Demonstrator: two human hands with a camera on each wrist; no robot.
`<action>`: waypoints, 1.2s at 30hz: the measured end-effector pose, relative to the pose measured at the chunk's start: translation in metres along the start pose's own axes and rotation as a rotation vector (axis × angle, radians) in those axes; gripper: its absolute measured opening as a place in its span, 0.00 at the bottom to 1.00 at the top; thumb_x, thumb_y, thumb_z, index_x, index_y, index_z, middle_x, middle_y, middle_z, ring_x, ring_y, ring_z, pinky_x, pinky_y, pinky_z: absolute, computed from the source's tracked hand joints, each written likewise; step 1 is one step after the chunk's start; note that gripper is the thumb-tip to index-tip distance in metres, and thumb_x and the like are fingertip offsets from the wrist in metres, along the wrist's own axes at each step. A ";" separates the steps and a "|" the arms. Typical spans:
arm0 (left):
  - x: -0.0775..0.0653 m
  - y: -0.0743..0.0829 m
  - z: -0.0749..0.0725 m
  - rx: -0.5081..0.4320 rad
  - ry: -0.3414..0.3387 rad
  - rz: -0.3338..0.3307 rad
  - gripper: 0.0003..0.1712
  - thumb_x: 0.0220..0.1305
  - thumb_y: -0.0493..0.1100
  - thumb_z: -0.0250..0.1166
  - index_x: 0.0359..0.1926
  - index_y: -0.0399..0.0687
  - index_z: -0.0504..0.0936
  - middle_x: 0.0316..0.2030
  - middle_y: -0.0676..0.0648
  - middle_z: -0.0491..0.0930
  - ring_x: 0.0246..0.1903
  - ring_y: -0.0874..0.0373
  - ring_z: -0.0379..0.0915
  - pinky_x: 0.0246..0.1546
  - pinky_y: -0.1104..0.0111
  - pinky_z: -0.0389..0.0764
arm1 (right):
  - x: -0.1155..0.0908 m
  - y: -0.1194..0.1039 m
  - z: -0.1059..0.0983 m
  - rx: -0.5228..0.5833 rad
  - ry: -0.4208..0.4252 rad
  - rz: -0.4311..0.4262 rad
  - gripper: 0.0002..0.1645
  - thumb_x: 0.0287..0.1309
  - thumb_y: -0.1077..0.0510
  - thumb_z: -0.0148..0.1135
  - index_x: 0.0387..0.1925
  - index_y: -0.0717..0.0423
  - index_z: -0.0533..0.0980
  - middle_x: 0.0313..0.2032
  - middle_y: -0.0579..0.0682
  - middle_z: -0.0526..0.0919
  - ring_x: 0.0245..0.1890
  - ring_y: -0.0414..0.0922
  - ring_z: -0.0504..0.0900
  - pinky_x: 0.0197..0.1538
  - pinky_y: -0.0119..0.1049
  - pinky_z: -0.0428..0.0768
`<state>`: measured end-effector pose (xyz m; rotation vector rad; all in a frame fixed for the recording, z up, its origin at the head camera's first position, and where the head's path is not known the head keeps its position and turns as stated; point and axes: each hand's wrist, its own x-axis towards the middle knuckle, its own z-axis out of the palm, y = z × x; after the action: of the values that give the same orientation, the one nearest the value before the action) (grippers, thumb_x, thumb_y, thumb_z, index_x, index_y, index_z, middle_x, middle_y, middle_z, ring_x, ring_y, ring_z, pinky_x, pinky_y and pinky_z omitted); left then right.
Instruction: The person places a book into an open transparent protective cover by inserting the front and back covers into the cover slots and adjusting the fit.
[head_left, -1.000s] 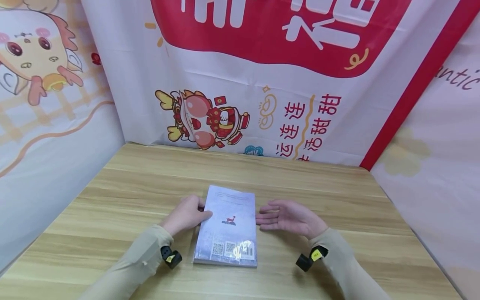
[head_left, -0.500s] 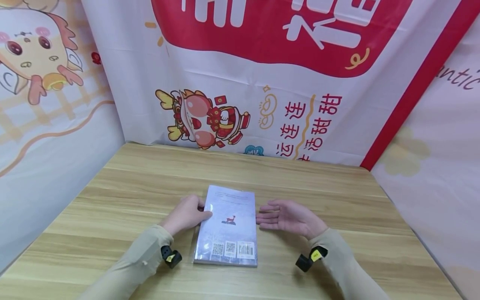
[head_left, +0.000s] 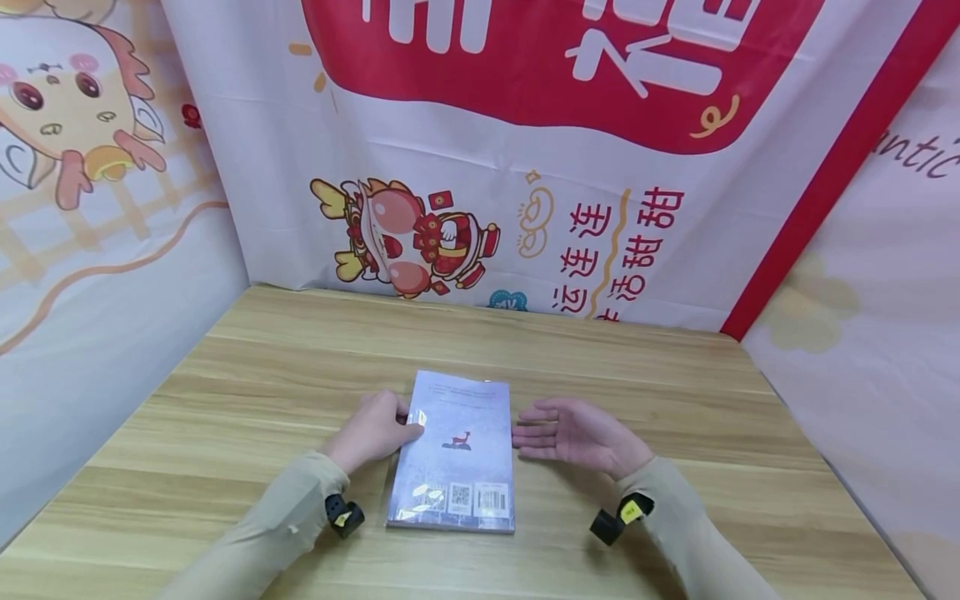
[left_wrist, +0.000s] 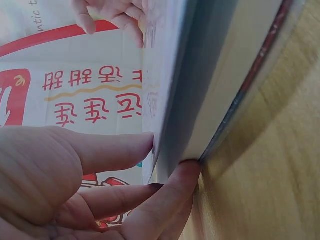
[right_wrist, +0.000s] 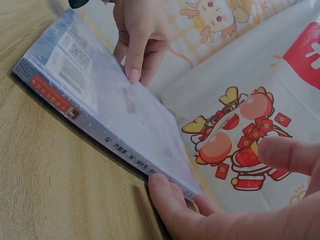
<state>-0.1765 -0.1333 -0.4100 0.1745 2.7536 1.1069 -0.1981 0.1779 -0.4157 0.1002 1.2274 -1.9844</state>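
Observation:
A thin paperback book (head_left: 457, 467) lies back cover up, pale blue-violet with a small red deer, QR codes and a barcode near its front edge. My left hand (head_left: 372, 430) pinches its left, page side. In the left wrist view the thumb (left_wrist: 120, 152) presses the top cover, while the fingers (left_wrist: 172, 195) sit against the page edges and under the cover's edge. On the other side, my right hand (head_left: 577, 435) has its palm turned up and its fingers straight. Their tips touch the spine (right_wrist: 112, 142), seen in the right wrist view; the right thumb stands apart from the book.
The wooden table (head_left: 262, 392) spreads around the book. Behind it hangs a white and red printed curtain (head_left: 465, 142), with more printed cloth at left and right. A black camera (head_left: 347, 517) is strapped to the left wrist, another camera (head_left: 609, 525) to the right.
Both hands and the book keep almost the same place. Glare on the book's cover shifts, from the barcode toward the left codes, as the cover tilts very slightly.

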 end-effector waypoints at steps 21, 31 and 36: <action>-0.001 -0.001 0.000 0.024 0.013 0.004 0.14 0.58 0.38 0.69 0.18 0.42 0.77 0.17 0.50 0.71 0.17 0.60 0.65 0.19 0.70 0.66 | 0.002 0.003 -0.001 0.015 -0.017 -0.034 0.37 0.72 0.56 0.47 0.69 0.78 0.48 0.66 0.76 0.56 0.65 0.65 0.63 0.68 0.52 0.63; -0.002 -0.001 0.000 0.043 0.024 0.017 0.15 0.57 0.38 0.69 0.17 0.42 0.76 0.17 0.50 0.70 0.18 0.58 0.65 0.21 0.68 0.67 | 0.003 0.004 -0.001 -0.003 -0.009 -0.050 0.37 0.70 0.57 0.49 0.68 0.78 0.50 0.66 0.75 0.58 0.64 0.64 0.66 0.67 0.53 0.64; -0.002 0.000 0.001 0.041 0.025 0.014 0.14 0.57 0.38 0.69 0.17 0.42 0.77 0.17 0.50 0.70 0.18 0.59 0.65 0.21 0.69 0.67 | 0.003 0.005 0.000 -0.043 -0.013 -0.057 0.37 0.70 0.57 0.49 0.68 0.78 0.51 0.66 0.74 0.59 0.63 0.63 0.66 0.68 0.52 0.63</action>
<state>-0.1739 -0.1334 -0.4103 0.1868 2.8029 1.0643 -0.1970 0.1746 -0.4208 0.0308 1.2769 -2.0033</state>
